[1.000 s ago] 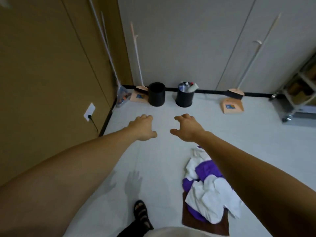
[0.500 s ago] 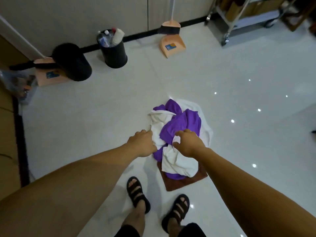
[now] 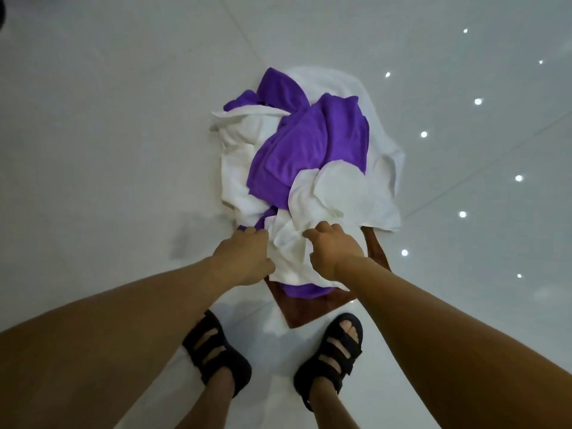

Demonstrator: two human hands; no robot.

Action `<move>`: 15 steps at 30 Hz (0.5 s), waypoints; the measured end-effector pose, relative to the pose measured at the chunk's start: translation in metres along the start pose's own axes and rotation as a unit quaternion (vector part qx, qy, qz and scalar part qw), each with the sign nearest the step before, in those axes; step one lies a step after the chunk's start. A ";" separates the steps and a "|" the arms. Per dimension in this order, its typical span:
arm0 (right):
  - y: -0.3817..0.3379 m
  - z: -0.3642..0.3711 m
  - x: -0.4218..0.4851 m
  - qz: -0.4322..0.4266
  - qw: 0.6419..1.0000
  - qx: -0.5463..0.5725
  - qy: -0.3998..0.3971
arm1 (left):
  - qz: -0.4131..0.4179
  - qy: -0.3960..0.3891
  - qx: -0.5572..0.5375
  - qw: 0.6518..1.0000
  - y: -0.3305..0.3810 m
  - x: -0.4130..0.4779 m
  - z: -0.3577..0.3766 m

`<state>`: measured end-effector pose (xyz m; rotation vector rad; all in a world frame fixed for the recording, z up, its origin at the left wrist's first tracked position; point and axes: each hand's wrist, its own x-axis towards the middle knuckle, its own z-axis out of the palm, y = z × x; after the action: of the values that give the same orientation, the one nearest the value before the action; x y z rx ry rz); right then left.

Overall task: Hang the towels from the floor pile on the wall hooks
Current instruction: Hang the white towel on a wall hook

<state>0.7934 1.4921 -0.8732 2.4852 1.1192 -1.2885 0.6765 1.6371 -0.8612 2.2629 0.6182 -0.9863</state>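
Bending over the towel pile point(image 3: 305, 193), the person reaches both bare arms down to its near edge. The left hand point(image 3: 244, 255) and the right hand point(image 3: 332, 252) sit side by side on a crumpled white towel point(image 3: 289, 255) at the front of the pile. Both have their fingers curled into the cloth, gripping it, and it bunches into folds between them (the fingertips themselves are hidden behind the knuckles). A large purple towel point(image 3: 325, 131) lies across the middle of the pile, with more white cloth around and behind it. A brown towel point(image 3: 306, 311) lies flat at the bottom, its corner poking out on the near side. The pile rests on a glossy pale tiled floor point(image 3: 108, 150). Just in front of the pile stand the person's feet in a black left sandal point(image 3: 216, 354) and a black right sandal point(image 3: 335, 351). Small light reflections point(image 3: 424, 134) dot the floor to the right of the pile.
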 end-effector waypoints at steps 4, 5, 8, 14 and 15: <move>0.016 0.045 0.045 -0.042 0.998 -0.040 0.009 | 0.000 -0.001 0.001 1.000 -0.020 0.039 0.041; 0.019 0.052 0.053 -0.057 0.996 -0.072 0.017 | -0.002 0.000 0.000 1.000 -0.025 0.045 0.048; 0.029 0.063 0.062 -0.093 0.979 -0.175 0.045 | -0.004 -0.001 -0.016 1.000 -0.034 0.054 0.061; 0.026 0.028 0.036 -0.137 0.977 -0.087 0.138 | 0.000 0.004 -0.058 0.998 -0.019 0.029 0.042; 0.021 0.013 0.026 -0.150 0.975 -0.057 0.153 | 0.011 0.011 -0.081 0.997 -0.012 0.020 0.031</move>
<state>0.8081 1.4865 -0.9054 2.5588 1.6422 -0.8800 0.6659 1.6286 -0.8981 2.1361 0.6570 -0.8707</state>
